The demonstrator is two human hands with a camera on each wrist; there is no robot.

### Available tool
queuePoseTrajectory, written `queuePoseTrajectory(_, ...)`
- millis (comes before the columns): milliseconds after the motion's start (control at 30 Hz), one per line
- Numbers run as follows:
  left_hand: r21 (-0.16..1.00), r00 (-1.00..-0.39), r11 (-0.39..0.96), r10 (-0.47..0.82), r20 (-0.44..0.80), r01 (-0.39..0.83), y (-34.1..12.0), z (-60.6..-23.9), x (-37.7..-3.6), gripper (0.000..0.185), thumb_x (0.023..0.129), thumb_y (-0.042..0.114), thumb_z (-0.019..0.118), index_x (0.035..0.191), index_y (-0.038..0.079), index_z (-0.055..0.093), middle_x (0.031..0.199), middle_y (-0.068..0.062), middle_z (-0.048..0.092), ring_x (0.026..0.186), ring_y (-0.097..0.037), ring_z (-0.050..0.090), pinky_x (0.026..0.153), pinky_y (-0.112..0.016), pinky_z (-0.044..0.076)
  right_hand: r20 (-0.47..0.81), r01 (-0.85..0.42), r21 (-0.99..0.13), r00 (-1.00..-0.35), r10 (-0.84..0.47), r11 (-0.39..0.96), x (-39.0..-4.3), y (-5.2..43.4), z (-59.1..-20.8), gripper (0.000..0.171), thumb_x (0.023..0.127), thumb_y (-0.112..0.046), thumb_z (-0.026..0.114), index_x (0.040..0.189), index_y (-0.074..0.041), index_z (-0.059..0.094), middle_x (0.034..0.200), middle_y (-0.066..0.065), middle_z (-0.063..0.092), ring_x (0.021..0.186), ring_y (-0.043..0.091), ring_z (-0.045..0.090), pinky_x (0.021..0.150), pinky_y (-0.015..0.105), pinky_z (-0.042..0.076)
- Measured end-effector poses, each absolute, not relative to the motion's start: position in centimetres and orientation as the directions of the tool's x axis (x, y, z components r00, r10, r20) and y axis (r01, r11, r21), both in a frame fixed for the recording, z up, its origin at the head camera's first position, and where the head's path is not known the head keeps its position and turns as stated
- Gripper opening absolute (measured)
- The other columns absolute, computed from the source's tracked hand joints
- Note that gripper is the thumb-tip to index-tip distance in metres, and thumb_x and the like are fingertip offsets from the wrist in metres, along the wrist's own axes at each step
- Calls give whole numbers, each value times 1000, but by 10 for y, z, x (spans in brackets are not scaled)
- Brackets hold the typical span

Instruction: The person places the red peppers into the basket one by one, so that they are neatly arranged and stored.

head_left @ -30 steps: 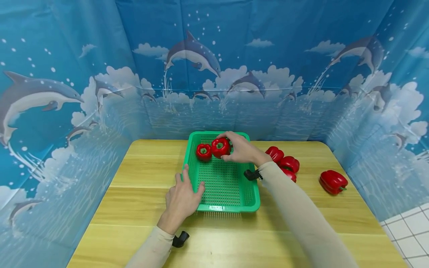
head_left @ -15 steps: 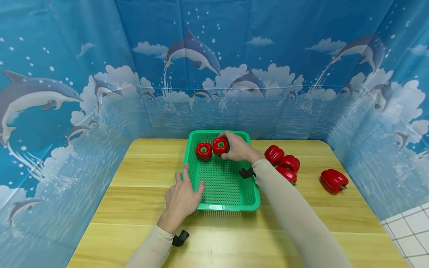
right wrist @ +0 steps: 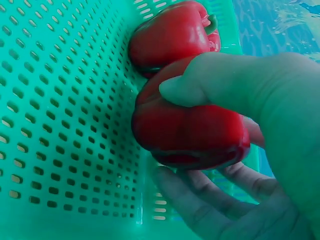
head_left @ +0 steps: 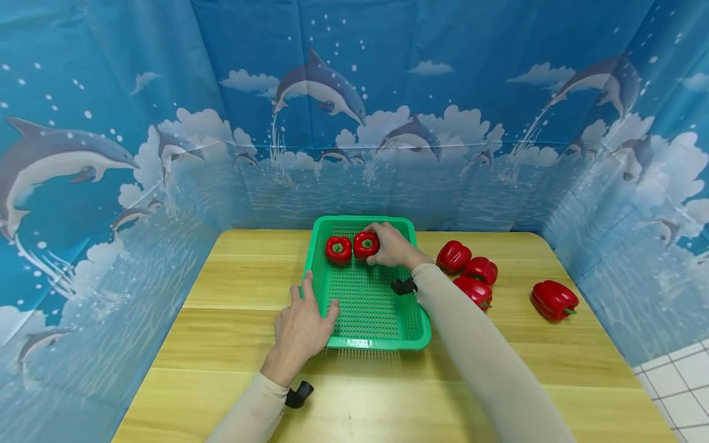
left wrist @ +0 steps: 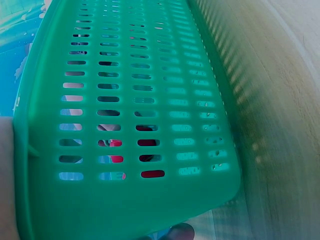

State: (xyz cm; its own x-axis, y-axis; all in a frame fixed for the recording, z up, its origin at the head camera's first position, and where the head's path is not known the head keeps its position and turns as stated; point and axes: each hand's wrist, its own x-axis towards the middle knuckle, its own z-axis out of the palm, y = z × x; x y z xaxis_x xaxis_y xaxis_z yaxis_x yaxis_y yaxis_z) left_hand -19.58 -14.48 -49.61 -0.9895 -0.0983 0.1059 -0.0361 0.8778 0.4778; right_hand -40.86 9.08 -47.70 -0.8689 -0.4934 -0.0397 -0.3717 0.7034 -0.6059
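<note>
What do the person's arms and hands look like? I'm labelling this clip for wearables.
Both arms wear long, plain beige sleeves reaching the wrists. The left hand and right hand are bare, without gloves. A small black fitting sits at each wrist.

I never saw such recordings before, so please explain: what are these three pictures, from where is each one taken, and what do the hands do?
A person works with bare hands and wears three cameras. The head view looks down on a wooden table. The left hand rests on the near corner of a green basket; its wrist camera sees that basket's slotted wall. The right hand grips a red pepper inside the basket, beside a second pepper; its wrist camera shows this closely. Four more peppers lie on the table to the right.
</note>
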Motion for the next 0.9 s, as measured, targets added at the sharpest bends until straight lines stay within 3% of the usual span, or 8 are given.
queuePoseTrajectory(400, 472, -989, 881, -99, 107, -37, -145, -493, -196, 100, 113, 61, 62, 186, 6, 20, 154, -33, 59, 45, -24, 49, 41, -32, 37, -53, -371, -562, -876, -480, 739, -404, 87, -472, 79, 101, -19, 94, 170, -11, 56, 157, 21, 64, 147, 41, 57, 121, 60, 57)
queuePoseTrajectory(633, 471, -990, 881, -103, 98, -45, -145, -493, -196, 100, 113, 61, 62, 186, 7, 20, 154, -32, 59, 46, -25, 50, 40, -31, 37, -73, -334, -594, -884, -462, 732, -416, 88, -484, 84, 96, -27, 99, 169, -15, 59, 155, 18, 67, 147, 40, 60, 121, 60, 57)
queuePoseTrajectory(900, 479, -990, 877, -105, 94, -48, -144, -495, -196, 99, 113, 61, 62, 186, 8, 20, 152, -31, 59, 45, -24, 49, 39, -30, 34, -77, -351, -569, -878, -473, 743, -399, 88, -472, 84, 102, -25, 94, 174, -12, 52, 160, 22, 62, 150, 42, 58, 120, 60, 57)
